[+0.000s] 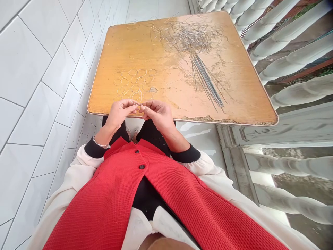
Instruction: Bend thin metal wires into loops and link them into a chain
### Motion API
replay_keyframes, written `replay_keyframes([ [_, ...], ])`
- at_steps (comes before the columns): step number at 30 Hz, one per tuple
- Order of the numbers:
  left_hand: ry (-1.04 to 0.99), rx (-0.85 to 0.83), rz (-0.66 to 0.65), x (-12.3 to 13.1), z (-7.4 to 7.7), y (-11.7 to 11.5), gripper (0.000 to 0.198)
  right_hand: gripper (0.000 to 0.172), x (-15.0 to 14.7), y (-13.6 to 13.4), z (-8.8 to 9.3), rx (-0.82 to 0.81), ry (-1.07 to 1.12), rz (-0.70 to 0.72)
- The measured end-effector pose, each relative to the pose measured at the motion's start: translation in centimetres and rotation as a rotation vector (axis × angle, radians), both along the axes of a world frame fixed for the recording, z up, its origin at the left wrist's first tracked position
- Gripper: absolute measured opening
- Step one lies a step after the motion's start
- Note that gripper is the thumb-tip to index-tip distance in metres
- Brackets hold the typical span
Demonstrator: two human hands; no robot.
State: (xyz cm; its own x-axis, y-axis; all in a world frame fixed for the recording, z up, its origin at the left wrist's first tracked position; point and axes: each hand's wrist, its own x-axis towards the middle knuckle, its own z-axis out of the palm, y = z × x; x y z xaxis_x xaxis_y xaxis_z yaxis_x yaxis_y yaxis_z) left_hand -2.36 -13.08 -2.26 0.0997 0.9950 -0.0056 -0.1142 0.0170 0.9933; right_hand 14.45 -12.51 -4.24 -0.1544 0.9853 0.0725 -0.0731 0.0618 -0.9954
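Note:
My left hand (120, 113) and my right hand (157, 114) meet at the near edge of a worn wooden table (247, 104). Both pinch a thin piece of wire (135, 102) between thumb and fingertips, fingers closed. Just beyond my hands lie several small wire rings (134, 83) in rows on the tabletop. A bundle of straight wires (206, 81) lies to the right of the middle. A tangle of loose wire (189, 36) sits at the far side.
A white tiled wall (39, 86) runs along the left, close to the table. White balusters (286, 38) stand to the right. A silver bracelet (101, 145) is on my left wrist. My red vest (125, 194) fills the bottom.

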Motion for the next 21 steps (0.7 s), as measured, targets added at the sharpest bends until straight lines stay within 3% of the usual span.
replay_keyframes([
  [4,0.06,-0.019,-0.076,-0.3,0.2,0.3,0.006,0.051,0.9,1.7,1.2,0.037,-0.04,0.028],
  [9,0.144,-0.035,-0.163,0.1,0.2,0.2,0.016,0.029,1.0,4.0,1.5,0.131,-0.191,0.128],
  [14,0.133,-0.029,-0.05,0.9,0.4,-0.1,0.023,0.022,0.8,4.1,1.2,0.212,-0.199,0.013],
  [21,0.076,-0.004,0.061,1.4,-0.5,-0.3,0.021,0.023,1.8,3.9,2.4,0.102,-0.22,0.139],
])
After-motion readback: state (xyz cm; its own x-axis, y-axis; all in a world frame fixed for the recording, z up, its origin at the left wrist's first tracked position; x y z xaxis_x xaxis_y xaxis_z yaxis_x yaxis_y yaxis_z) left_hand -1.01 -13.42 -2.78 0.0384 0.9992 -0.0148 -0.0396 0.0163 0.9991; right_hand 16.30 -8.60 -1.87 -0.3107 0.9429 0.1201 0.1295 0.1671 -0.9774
